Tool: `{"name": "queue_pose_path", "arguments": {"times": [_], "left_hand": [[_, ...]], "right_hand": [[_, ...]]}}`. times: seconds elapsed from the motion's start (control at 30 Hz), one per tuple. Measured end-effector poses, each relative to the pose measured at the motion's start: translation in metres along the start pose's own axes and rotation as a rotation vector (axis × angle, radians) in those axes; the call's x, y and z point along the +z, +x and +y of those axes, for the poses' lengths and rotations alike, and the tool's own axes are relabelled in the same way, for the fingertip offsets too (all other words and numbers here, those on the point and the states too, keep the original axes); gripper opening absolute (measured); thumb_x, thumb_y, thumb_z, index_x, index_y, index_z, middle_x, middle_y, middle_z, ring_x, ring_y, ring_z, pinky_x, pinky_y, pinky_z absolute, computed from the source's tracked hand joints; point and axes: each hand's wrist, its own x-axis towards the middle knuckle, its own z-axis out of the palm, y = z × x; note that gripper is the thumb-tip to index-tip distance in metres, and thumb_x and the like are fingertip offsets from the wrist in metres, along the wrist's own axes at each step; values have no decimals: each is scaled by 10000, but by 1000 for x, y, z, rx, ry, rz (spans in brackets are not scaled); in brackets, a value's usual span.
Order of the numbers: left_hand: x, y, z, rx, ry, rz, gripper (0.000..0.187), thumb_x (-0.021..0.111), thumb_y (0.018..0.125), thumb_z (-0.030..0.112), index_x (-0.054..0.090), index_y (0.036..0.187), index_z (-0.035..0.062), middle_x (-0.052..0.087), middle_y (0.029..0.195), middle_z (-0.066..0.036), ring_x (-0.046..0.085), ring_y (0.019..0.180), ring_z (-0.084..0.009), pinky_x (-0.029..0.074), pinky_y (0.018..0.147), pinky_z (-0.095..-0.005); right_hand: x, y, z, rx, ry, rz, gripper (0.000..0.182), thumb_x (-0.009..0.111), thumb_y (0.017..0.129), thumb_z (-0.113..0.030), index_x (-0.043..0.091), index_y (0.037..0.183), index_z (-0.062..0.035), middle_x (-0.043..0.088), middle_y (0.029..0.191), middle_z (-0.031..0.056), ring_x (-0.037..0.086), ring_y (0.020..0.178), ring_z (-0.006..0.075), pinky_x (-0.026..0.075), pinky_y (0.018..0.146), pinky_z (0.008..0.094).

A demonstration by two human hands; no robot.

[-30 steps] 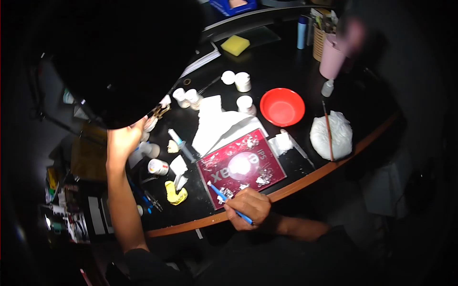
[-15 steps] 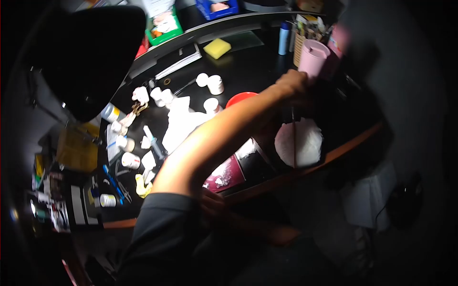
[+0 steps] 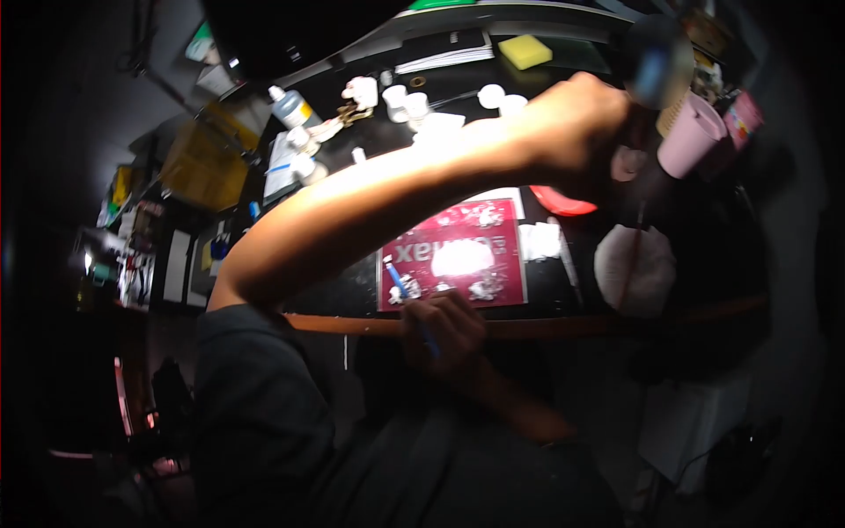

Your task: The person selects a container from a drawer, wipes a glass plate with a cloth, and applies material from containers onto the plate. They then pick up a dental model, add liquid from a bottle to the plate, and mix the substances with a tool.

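My left arm (image 3: 352,189) stretches across the desk from the left. My left hand (image 3: 585,123) is closed at the upper right, left of a pink cup (image 3: 691,139); what it holds, if anything, is unclear. A dark blurred shape with a blue patch (image 3: 653,69) is beside its knuckles. At the front edge my right hand (image 3: 444,330) is closed around a thin blue tool (image 3: 396,276), whose end is over white material on a dark red printed board (image 3: 453,255). A round white pad (image 3: 634,268) lies to the right.
A yellow sponge (image 3: 525,52) sits at the back. White jars (image 3: 396,99) and a bottle (image 3: 293,109) stand left of it. Part of a red dish (image 3: 563,202) shows below my left forearm. A wooden edge (image 3: 528,329) runs along the front.
The view has turned, shifting the desk items rightward. My left hand has drawn back from the pink cup. The red board and the blue tool in my right hand are now plainly visible.
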Motion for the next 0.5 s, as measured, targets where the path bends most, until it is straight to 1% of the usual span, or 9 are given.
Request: {"name": "queue_pose_path", "arguments": {"times": [0.1,0.13,0.17,0.2,0.23,0.27,0.3,0.4,0.5], "left_hand": [[-51,-90,13,-72,119,179,664,901,694,80,612,1288,8,724,1068,-94,720,894,-203,613,869,-350],[-68,-120,17,-181,91,152,687,888,710,63,582,1319,-25,694,1098,-96,696,910,-158,609,885,-319],[-75,-152,24,-142,26,266,619,882,721,58,586,1255,-45,675,1090,-91,681,912,-132,601,886,-305],[-82,-186,22,-235,26,268,543,876,747,40,593,1204,-40,671,1045,-78,696,924,-137,600,881,-314],[-84,-214,30,-392,-210,373,457,857,776,1,593,1148,-25,670,1005,-68,720,950,-154,601,879,-320],[-79,-244,33,-441,-176,442,414,840,793,-32,587,1121,-24,689,1005,-84,743,977,-178,615,894,-332],[-69,-266,41,-503,-267,554,382,870,764,-41,587,1016,5,689,984,-58,751,954,-152,643,807,-283],[-33,-327,55,-734,-300,663,414,913,764,-46,654,1085,-12,732,1005,-84,747,942,-125,632,767,-243],[-12,-345,50,-736,-145,665,424,927,756,10,728,1129,1,746,1019,-80,741,893,-112,585,704,-238]], "right_hand": [[-1,2,-2,26,-7,-9,129,757,865,53,694,972,20,668,779,123,684,693,251,559,653,372],[0,3,0,27,-1,-13,138,761,859,54,695,975,21,667,777,125,683,691,257,558,653,374],[0,6,-1,19,-29,-3,152,765,839,70,706,972,27,675,782,134,680,690,277,552,651,380],[1,7,-3,71,-12,-1,160,766,824,84,721,968,31,686,787,137,678,690,292,546,654,379],[2,8,-3,64,-41,-2,160,767,821,89,726,965,31,692,792,138,676,689,293,544,657,377],[4,9,-3,60,-76,-3,161,767,818,93,732,962,30,699,796,139,675,688,293,543,659,374],[6,8,-4,76,-91,-1,163,761,825,98,733,970,29,705,804,137,671,687,284,535,658,366],[7,11,-9,149,-147,-54,187,762,803,106,736,969,23,715,820,127,685,710,280,538,655,366],[10,11,-8,150,-188,-53,176,761,812,102,739,968,23,731,835,126,685,712,276,536,661,358]]}}
